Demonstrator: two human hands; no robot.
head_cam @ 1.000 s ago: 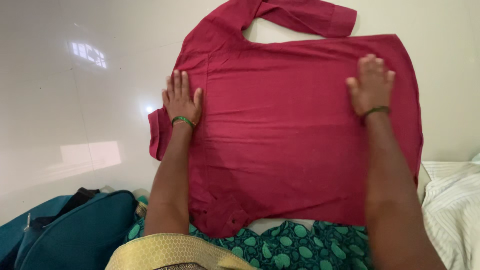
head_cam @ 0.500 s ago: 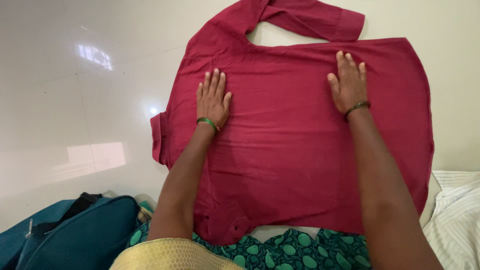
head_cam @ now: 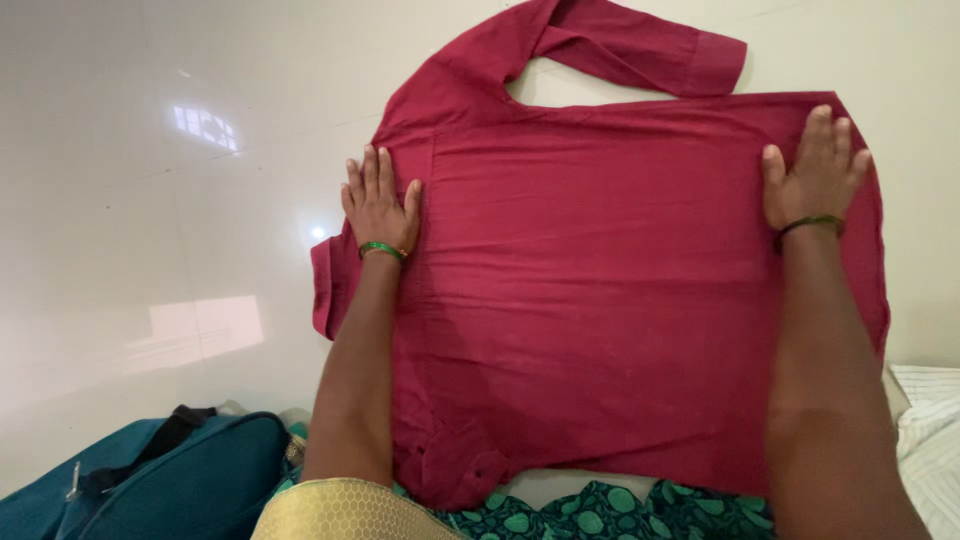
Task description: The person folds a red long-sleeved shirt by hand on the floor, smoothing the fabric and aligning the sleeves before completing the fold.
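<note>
A dark red shirt (head_cam: pixel 610 290) lies spread flat on the glossy white floor (head_cam: pixel 130 200), one sleeve (head_cam: pixel 640 50) folded across above its top edge. My left hand (head_cam: pixel 380 205) presses flat on the shirt's left edge, fingers apart, a green bangle on the wrist. My right hand (head_cam: pixel 818 175) rests flat near the shirt's upper right corner, fingers spread, also with a green bangle. Neither hand grips any cloth.
A teal bag (head_cam: pixel 160 480) with a dark strap sits at the lower left. White striped cloth (head_cam: pixel 930 430) lies at the lower right. My green patterned garment with a gold border (head_cam: pixel 340 510) fills the bottom edge.
Both hands have slid outward over the shirt from its middle: the left one to the left edge, the right one to the right corner. The cloth looks smoother.
</note>
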